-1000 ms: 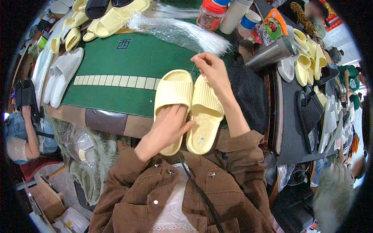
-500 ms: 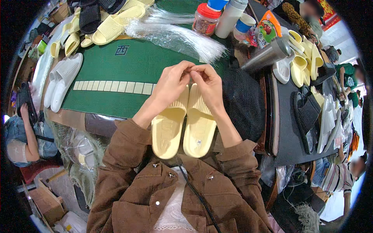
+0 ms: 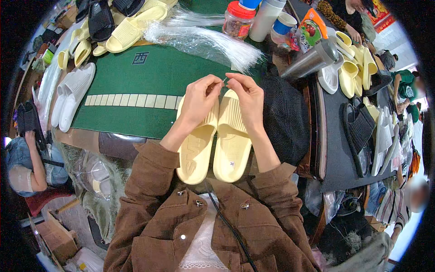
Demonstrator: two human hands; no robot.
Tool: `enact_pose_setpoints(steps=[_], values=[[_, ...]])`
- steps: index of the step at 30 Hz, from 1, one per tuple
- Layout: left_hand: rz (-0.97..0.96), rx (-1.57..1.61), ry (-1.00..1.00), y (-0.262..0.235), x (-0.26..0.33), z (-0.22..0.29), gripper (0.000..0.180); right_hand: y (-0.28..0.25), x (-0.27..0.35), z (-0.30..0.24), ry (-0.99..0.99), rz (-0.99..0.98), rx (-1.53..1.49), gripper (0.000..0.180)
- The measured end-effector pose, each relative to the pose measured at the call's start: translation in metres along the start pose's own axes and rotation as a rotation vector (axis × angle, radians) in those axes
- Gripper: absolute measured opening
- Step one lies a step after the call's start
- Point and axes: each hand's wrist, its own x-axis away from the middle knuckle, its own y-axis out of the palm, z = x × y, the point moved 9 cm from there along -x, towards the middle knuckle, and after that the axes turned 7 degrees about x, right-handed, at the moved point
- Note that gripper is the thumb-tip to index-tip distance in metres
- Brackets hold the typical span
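Note:
Side by side in front of me lie two pale yellow ribbed slippers, a left slipper [image 3: 192, 156] and a right slipper [image 3: 231, 154], toes pointing away. Over their toe ends, my left hand [image 3: 198, 99] is closed, thumb and fingertips pinched. Facing it, my right hand [image 3: 248, 100] pinches as well. A short, thin strand [image 3: 224, 80] shows between the two sets of fingertips; its full length cannot be made out. Farther off on the green mat [image 3: 113, 75] rests a bundle of fine clear plastic strands [image 3: 204, 43].
White slippers [image 3: 74, 97] stand at the mat's left, with yellow and black slippers [image 3: 101, 21] at far left. A red-lidded jar [image 3: 238, 20], a cup and a steel tumbler [image 3: 312, 59] stand at far right. More slippers [image 3: 360, 136] lie on the right-hand table. Other people work on both sides.
My hands, which were close together at the fingertips, have drawn slightly apart, showing the strand between them. The slippers have stayed nearly in place.

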Motion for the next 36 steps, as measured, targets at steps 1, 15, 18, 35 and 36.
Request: enact_pose_setpoints(steps=[1,15,18,35,36], values=[[-0.003,-0.001,-0.008,0.0,0.0,-0.001,0.012,0.001,0.0,0.002,0.017,-0.018,0.012,0.019],[-0.026,-0.014,0.026,0.003,0.002,0.001,0.009,0.012,0.0,-0.01,-0.107,-0.069,0.154,0.019],[-0.004,-0.024,0.001,0.001,0.002,-0.001,0.01,0.015,0.005,-0.017,-0.131,-0.045,0.246,0.019],[-0.032,-0.175,0.09,0.007,0.003,0.0,0.012,0.01,0.003,-0.019,-0.16,0.03,0.265,0.026],[-0.048,-0.19,0.077,0.008,0.003,-0.002,0.01,0.006,0.004,-0.019,-0.135,0.04,0.246,0.03]])
